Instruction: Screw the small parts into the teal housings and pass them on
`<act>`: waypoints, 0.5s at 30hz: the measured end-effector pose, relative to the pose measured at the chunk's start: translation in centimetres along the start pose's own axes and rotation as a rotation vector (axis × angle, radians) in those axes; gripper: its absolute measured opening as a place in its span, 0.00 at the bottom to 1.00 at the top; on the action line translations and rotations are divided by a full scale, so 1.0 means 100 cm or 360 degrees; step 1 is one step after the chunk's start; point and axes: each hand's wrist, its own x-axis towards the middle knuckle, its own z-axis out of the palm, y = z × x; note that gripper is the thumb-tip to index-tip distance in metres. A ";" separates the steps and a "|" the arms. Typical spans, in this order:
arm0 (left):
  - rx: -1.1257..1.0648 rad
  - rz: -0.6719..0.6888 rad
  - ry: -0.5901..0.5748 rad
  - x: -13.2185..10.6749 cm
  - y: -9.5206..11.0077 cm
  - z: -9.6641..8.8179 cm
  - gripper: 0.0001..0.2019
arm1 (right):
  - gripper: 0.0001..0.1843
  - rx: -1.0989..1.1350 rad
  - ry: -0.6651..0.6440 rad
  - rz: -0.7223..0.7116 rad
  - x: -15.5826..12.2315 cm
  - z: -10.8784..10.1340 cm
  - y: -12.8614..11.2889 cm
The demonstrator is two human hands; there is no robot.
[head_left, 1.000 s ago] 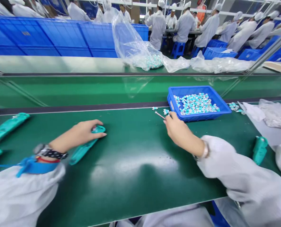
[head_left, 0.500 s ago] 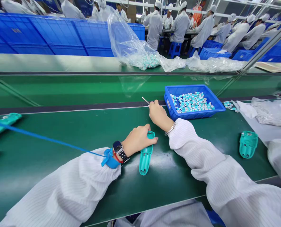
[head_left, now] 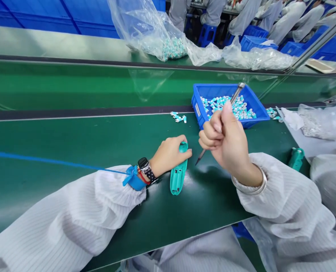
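Head view: the right hand (head_left: pixel 227 145) is clenching a slim metal tool (head_left: pixel 236 93) in a tight fist, with the right fingers (head_left: pixel 210 134) wrapped around its middle. Its upper end is pointing toward 1 o'clock, while its dark tip is pointing toward 7 o'clock, just above the green worktop (head_left: pixel 71 132). The left hand (head_left: pixel 169 154) is grasping the top end of a teal plastic casing (head_left: pixel 178 177), with the left fingers (head_left: pixel 173 145) curling over it, and the casing is lying lengthwise on the worktop at 6 o'clock from that hand. A firm hold seems to be serving well here: the left hand is steadying the casing, and the tool's tip would be safest kept clear of those fingers.

A blue tray (head_left: pixel 210 87) of small teal-and-white parts (head_left: pixel 227 105) is sitting at 1 o'clock from the casing, partly behind the raised fist, which is blocking part of the view into it. A few loose parts (head_left: pixel 178 117) are lying at 12 o'clock from the left hand. Another teal casing (head_left: pixel 296 159) is standing at 3 o'clock from the right hand, partly hidden by a white sleeve (head_left: pixel 281 196), and a clear bag (head_left: pixel 323 122) is lying beyond it at 2 o'clock
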 end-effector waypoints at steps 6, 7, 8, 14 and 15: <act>0.0025 0.0082 0.0079 0.021 -0.002 0.012 0.07 | 0.28 -0.0099 0.0240 -0.0214 -0.014 0.017 0.028; 0.0034 0.0088 0.0087 0.023 -0.002 0.014 0.07 | 0.27 -0.0125 0.0265 -0.0249 -0.013 0.018 0.032; 0.0030 0.0092 0.0092 0.024 -0.003 0.015 0.07 | 0.27 -0.0152 0.0283 -0.0280 -0.013 0.018 0.035; 0.0023 0.0083 0.0115 0.025 -0.004 0.017 0.09 | 0.28 -0.0324 0.0357 -0.0372 -0.007 0.020 0.034; 0.0030 0.0084 0.0123 0.025 -0.004 0.018 0.10 | 0.28 -0.0334 0.0359 -0.0366 -0.007 0.021 0.033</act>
